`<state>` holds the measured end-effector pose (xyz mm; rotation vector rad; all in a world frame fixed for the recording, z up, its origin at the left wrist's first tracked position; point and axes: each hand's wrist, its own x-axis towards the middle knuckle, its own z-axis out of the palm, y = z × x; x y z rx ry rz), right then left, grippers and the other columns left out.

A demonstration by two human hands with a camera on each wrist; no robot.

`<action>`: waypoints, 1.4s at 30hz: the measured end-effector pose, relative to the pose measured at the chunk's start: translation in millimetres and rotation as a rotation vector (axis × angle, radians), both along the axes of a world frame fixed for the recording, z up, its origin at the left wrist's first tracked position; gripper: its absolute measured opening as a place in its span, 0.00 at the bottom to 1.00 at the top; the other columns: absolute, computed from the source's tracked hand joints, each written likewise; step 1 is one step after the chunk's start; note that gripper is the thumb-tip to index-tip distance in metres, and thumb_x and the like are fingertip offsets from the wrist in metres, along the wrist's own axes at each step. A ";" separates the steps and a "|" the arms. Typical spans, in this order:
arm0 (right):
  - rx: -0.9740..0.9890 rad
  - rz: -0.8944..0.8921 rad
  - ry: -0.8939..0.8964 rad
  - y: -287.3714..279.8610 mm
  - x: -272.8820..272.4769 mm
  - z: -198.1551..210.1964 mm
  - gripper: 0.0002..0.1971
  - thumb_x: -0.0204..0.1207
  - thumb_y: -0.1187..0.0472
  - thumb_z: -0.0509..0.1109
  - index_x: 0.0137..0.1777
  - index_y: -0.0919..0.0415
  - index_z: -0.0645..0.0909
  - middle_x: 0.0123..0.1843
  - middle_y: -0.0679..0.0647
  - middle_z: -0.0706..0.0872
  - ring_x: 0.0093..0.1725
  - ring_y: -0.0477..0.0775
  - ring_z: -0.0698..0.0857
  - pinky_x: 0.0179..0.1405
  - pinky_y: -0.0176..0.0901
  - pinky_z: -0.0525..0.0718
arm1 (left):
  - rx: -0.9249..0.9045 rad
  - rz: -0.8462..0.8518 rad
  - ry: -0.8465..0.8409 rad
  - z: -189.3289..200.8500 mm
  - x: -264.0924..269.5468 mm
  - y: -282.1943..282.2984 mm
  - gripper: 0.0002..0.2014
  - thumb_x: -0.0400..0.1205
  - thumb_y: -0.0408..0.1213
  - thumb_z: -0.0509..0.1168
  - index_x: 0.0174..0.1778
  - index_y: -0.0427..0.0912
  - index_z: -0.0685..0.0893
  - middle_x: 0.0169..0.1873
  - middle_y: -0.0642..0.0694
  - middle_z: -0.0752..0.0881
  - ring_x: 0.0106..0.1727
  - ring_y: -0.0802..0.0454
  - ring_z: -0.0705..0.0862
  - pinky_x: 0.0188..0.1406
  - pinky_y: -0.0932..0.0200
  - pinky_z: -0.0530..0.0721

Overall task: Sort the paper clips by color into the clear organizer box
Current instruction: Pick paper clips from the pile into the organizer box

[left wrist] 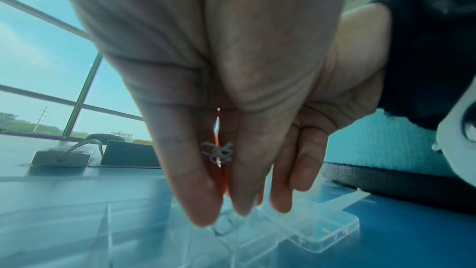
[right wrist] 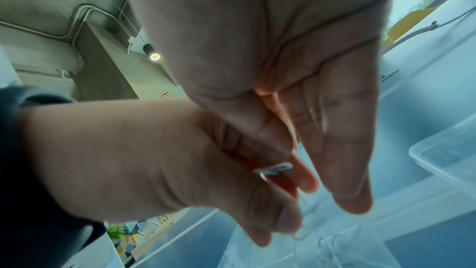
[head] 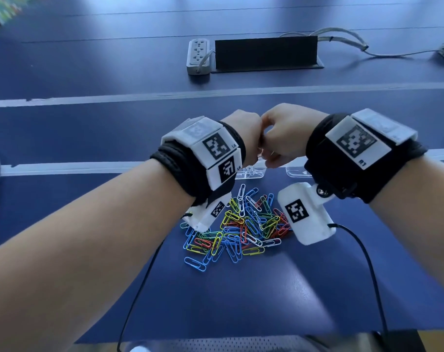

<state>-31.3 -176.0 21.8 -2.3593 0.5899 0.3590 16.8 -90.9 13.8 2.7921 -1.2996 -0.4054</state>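
My left hand (head: 243,134) and right hand (head: 284,134) meet knuckle to knuckle above the clear organizer box (head: 249,173). In the left wrist view, my left hand (left wrist: 219,195) pinches a small bunch of white paper clips (left wrist: 217,153) between two digits that point down at the box (left wrist: 322,231). The right wrist view shows my right hand (right wrist: 329,191) with straight fingers, its thumb beside those clips (right wrist: 273,170); nothing lies between its thumb and fingers. The heap of mixed colored paper clips (head: 241,224) lies on the blue table, nearer me than the box.
At the back of the blue table (head: 241,288) sit a power strip (head: 199,55) and a black panel (head: 266,53) with cables. The box's clear lid part (head: 295,172) shows to the right, under my right wrist. Camera cables trail off both wrists toward me.
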 end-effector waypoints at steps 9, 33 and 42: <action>0.042 -0.042 0.015 -9.1 -19.5 -0.4 0.12 0.77 0.71 0.57 0.55 0.57 0.75 0.44 0.65 0.88 0.49 0.66 0.91 0.53 0.60 0.89 | -0.047 -0.013 0.074 -3.6 2.5 2.1 0.15 0.71 0.33 0.75 0.53 0.46 0.89 0.51 0.46 0.89 0.53 0.49 0.86 0.58 0.54 0.84; -0.428 0.291 0.093 26.7 -59.6 -26.6 0.09 0.67 0.55 0.77 0.47 0.52 0.90 0.47 0.53 0.92 0.53 0.55 0.87 0.30 0.27 0.66 | 0.035 0.038 0.107 -12.6 -16.1 103.0 0.07 0.72 0.38 0.73 0.45 0.48 0.90 0.23 0.62 0.78 0.28 0.69 0.75 0.30 0.74 0.71; -0.365 0.304 0.060 23.4 -60.9 -26.1 0.11 0.68 0.61 0.73 0.49 0.48 0.87 0.42 0.49 0.89 0.45 0.53 0.87 0.46 0.38 0.84 | 0.112 0.112 0.136 -14.4 -23.2 122.1 0.03 0.71 0.43 0.74 0.36 0.49 0.89 0.23 0.53 0.85 0.32 0.56 0.83 0.34 0.64 0.78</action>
